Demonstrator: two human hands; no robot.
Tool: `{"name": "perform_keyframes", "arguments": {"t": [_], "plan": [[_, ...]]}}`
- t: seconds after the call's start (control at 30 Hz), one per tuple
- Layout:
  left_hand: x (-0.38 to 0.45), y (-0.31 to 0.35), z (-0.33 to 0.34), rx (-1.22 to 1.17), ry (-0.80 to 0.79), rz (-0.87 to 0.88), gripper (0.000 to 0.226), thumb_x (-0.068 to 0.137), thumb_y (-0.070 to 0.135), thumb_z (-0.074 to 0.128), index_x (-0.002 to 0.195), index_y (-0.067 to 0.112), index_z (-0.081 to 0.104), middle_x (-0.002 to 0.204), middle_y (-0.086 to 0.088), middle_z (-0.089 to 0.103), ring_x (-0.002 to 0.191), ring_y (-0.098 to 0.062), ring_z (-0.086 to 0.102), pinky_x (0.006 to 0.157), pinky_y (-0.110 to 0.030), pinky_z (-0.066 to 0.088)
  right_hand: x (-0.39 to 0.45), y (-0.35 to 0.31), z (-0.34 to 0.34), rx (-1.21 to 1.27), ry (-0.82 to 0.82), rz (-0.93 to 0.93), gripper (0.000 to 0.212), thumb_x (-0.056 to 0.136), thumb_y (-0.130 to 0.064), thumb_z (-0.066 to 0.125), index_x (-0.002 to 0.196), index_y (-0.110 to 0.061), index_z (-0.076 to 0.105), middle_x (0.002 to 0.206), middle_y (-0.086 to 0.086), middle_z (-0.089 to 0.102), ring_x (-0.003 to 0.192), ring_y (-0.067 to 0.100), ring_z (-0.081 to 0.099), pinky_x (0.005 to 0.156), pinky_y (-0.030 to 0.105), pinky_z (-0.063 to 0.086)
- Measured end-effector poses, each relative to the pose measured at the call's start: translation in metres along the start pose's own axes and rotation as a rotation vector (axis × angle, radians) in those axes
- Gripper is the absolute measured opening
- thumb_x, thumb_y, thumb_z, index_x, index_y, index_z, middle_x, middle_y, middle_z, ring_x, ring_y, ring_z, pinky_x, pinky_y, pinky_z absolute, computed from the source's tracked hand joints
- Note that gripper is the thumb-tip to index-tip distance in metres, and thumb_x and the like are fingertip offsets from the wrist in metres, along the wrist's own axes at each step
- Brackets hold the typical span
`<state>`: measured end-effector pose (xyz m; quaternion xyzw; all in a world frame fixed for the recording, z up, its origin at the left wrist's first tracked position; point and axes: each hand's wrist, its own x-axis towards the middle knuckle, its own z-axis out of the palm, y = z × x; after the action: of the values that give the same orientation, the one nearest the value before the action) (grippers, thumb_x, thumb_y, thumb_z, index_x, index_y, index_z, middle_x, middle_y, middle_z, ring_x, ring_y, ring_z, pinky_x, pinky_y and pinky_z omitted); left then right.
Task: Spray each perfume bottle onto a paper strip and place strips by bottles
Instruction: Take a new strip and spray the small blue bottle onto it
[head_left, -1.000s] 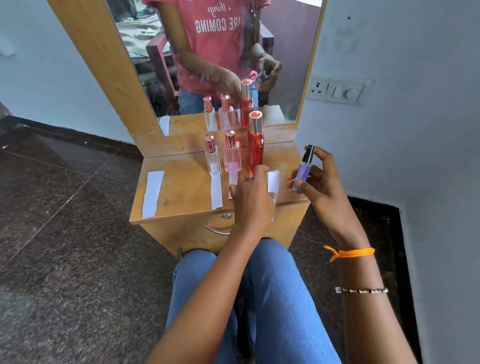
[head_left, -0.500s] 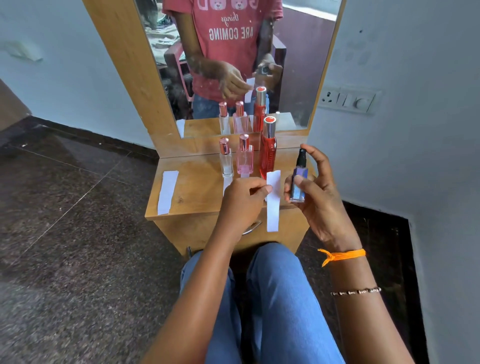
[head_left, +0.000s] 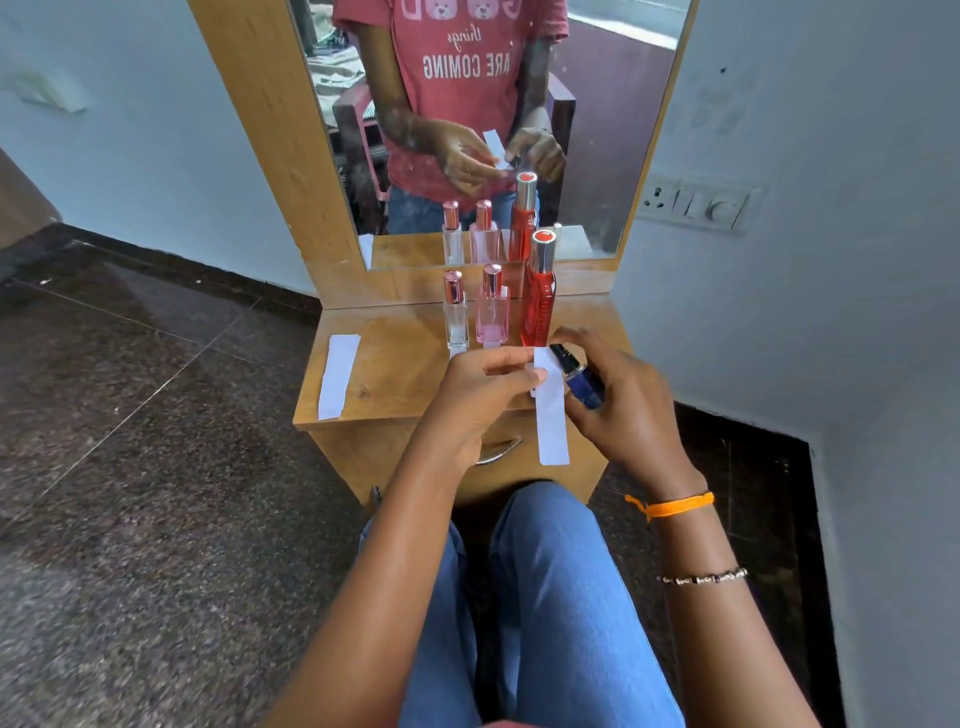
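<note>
a: head view, hands first. what does the left hand (head_left: 480, 387) have?

b: a white paper strip (head_left: 550, 410), pinched near its top end between thumb and fingers. the strip hangs down in front of the wooden dressing table (head_left: 395, 364), its lower end over the drawer front.

a: and the right hand (head_left: 618, 400)?

b: wrapped around a small blue spray bottle (head_left: 582, 382) with a black nozzle. the bottle is tilted, nozzle toward the top of the strip and just beside it. cannot tell if it touches the paper.

a: other bottles?

b: three stand upright in a row near the back of the tabletop, all capped. left to right: clear bottle (head_left: 455, 312) with a rose-gold cap, pink bottle (head_left: 491, 306) with a similar cap, tall red bottle (head_left: 538, 291) with a silver collar and red top. clear and pink stand close together; the red one is just right of the pink.

a: strips on the table?

b: one loose strip (head_left: 338, 376) lies flat at the left side, well apart from the bottles. bits of white show at the feet of the clear and pink bottles, mostly hidden by the left hand.

a: surroundings?

b: the mirror (head_left: 467, 130) behind the table reflects bottles, hands and a pink t-shirt. switch panel (head_left: 696, 202) on the right wall. orange thread (head_left: 670, 504) and a beaded bracelet (head_left: 701, 577) on the right wrist. blue jeans (head_left: 561, 597) below.
</note>
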<state>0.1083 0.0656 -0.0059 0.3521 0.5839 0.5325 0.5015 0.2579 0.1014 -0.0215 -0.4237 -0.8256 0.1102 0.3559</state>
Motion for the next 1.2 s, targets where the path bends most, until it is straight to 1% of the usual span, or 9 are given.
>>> {"name": "perform_keyframes", "arguments": {"t": [0.07,0.2,0.37,0.5,0.63,0.77,0.87,1.07,1.2], "plan": [[-0.0011,0.0004,-0.0004,-0.006,0.001,-0.006,0.019,0.080,0.001,0.067,0.082,0.020,0.069,0.076,0.003,0.067,0.048,0.006,0.058,0.044,-0.007,0.041,0.0000,-0.0011,0.0013,-0.052,0.002,-0.020,0.054,0.072,-0.014,0.072,0.122,-0.027,0.056,0.069,-0.011,0.046,0.061,0.020,0.052,0.053,0.027,0.038],[-0.0034,0.0016,-0.0005,-0.020,-0.006,-0.025,0.016,0.080,0.001,0.067,0.085,0.016,0.069,0.072,0.003,0.067,0.045,0.005,0.058,0.040,-0.010,0.041,-0.0001,-0.0019,0.0010,-0.092,-0.003,-0.012,0.055,0.070,-0.013,0.071,0.121,-0.028,0.058,0.073,-0.001,0.063,0.068,0.029,0.060,0.056,0.032,0.046],[-0.0049,0.0011,-0.0002,-0.003,-0.012,-0.046,0.016,0.080,0.003,0.068,0.085,0.018,0.070,0.069,0.006,0.068,0.043,0.005,0.057,0.040,-0.009,0.041,0.0003,-0.0030,0.0001,-0.118,0.000,-0.015,0.056,0.067,-0.010,0.068,0.119,-0.029,0.058,0.067,-0.011,0.045,0.060,0.024,0.053,0.053,0.027,0.040],[-0.0058,0.0008,0.0002,-0.017,-0.015,-0.055,0.016,0.080,0.004,0.069,0.085,0.019,0.070,0.067,0.006,0.069,0.044,0.003,0.058,0.039,-0.011,0.041,0.0006,-0.0026,-0.0001,-0.123,0.006,-0.011,0.056,0.067,-0.008,0.068,0.119,-0.028,0.058,0.067,-0.011,0.043,0.057,0.016,0.041,0.053,0.025,0.036],[-0.0062,0.0015,0.0001,-0.005,-0.012,-0.051,0.015,0.080,0.004,0.068,0.087,0.018,0.070,0.069,0.007,0.069,0.045,0.004,0.059,0.038,-0.010,0.040,0.0001,-0.0013,0.0003,-0.117,-0.003,-0.003,0.054,0.069,-0.009,0.069,0.119,-0.029,0.058,0.067,-0.006,0.054,0.059,0.021,0.050,0.053,0.025,0.036],[-0.0055,0.0006,-0.0007,0.001,-0.017,-0.042,0.016,0.081,0.004,0.068,0.084,0.020,0.070,0.077,0.003,0.069,0.049,0.004,0.061,0.040,-0.011,0.041,-0.0007,-0.0002,0.0017,-0.108,-0.002,-0.004,0.054,0.069,-0.009,0.069,0.117,-0.029,0.057,0.065,-0.009,0.049,0.058,0.015,0.041,0.053,0.025,0.036],[-0.0048,-0.0006,-0.0007,0.004,-0.014,-0.042,0.018,0.080,0.005,0.068,0.081,0.023,0.069,0.078,0.003,0.070,0.050,0.003,0.062,0.040,-0.011,0.042,-0.0012,0.0001,0.0025,-0.098,-0.008,-0.002,0.052,0.070,-0.009,0.068,0.116,-0.029,0.057,0.065,-0.006,0.053,0.058,0.015,0.041,0.053,0.027,0.040],[-0.0035,-0.0038,-0.0018,0.001,-0.027,-0.029,0.019,0.080,0.003,0.069,0.081,0.023,0.069,0.081,0.003,0.069,0.054,0.005,0.063,0.045,-0.008,0.043,-0.0017,0.0005,0.0026,-0.078,-0.016,0.005,0.047,0.072,-0.008,0.066,0.113,-0.029,0.057,0.067,-0.003,0.059,0.058,0.015,0.043,0.053,0.025,0.037],[-0.0029,-0.0061,-0.0013,0.012,-0.028,-0.027,0.017,0.080,0.004,0.068,0.084,0.020,0.069,0.080,0.005,0.069,0.053,0.007,0.062,0.045,-0.007,0.042,-0.0025,-0.0009,0.0007,-0.034,-0.002,0.010,0.048,0.071,-0.007,0.066,0.114,-0.029,0.057,0.065,-0.009,0.049,0.057,0.015,0.042,0.053,0.026,0.036]]}}
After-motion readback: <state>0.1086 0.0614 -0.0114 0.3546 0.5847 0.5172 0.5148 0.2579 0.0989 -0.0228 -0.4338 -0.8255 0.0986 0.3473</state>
